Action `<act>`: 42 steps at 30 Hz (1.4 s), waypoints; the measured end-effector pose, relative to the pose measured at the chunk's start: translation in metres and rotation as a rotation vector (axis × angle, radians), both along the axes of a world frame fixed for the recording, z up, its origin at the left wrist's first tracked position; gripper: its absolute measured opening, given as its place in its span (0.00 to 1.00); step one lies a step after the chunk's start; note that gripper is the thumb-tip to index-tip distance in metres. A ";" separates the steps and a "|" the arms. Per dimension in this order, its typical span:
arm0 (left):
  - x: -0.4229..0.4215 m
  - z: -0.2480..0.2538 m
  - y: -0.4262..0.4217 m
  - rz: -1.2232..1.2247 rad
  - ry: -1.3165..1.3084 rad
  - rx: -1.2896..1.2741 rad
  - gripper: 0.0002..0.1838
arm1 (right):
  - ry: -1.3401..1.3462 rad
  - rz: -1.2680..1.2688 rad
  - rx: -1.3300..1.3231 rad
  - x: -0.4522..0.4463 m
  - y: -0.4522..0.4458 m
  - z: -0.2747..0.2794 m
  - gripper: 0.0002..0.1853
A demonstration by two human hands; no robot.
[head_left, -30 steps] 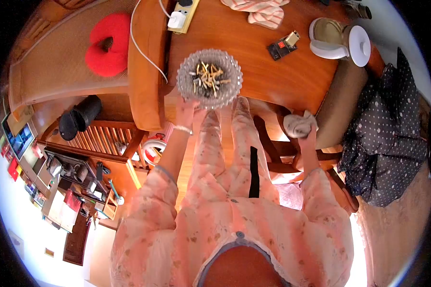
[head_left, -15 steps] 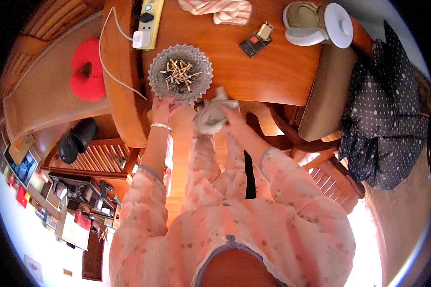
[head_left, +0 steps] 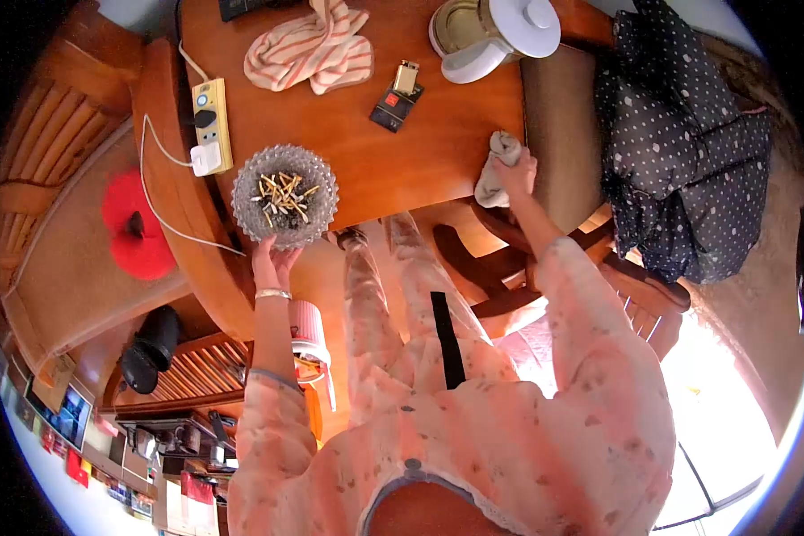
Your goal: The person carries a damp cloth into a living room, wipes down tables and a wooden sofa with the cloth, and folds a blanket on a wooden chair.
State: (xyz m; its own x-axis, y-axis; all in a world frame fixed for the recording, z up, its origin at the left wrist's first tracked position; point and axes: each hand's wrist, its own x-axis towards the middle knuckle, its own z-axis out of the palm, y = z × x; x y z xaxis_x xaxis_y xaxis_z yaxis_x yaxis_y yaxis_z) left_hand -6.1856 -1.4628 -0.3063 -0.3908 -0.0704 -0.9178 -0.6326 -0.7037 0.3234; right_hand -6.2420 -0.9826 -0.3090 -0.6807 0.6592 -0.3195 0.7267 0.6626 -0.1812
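My left hand (head_left: 274, 259) grips the near edge of a round cut-glass ashtray (head_left: 245, 198) at the table's left front. Ash and several cigarette butts (head_left: 283, 195) lie inside the ashtray. Over at the table's front right corner, my right hand (head_left: 517, 174) is closed on a bunched greyish-white cloth (head_left: 489, 187), which rests against the tabletop. Part of the cloth is hidden under my fingers.
On the wooden table (head_left: 330, 121) are a striped cloth (head_left: 308, 49), a dark pack (head_left: 393, 112) with a lighter (head_left: 406, 77), a white-lidded jug (head_left: 473, 64) and a power strip (head_left: 212, 121). A dotted dark fabric (head_left: 688, 143) covers a seat at right.
My right hand has carried the greyish-white cloth from beside the ashtray, at the front edge, over to the table's right corner. The left hand keeps the ashtray; the camera view has shifted.
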 end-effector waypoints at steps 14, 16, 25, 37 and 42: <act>0.093 0.007 0.000 -0.130 -0.107 -0.108 0.13 | -0.283 0.702 -0.602 0.116 -0.235 0.003 0.32; 0.097 0.039 0.005 -0.320 -0.038 -0.174 0.18 | -0.418 0.547 -0.745 0.124 -0.233 0.037 0.36; 0.092 0.114 0.073 -1.271 0.637 -0.526 0.39 | -0.072 -0.117 -0.949 0.164 -0.183 0.050 0.44; 0.024 0.155 0.085 -1.353 0.726 -0.555 0.32 | 0.109 -0.036 -0.650 0.082 -0.095 0.158 0.52; 0.008 0.140 0.047 -1.353 0.868 -0.767 0.21 | 0.363 -0.311 -0.552 0.108 0.046 0.140 0.47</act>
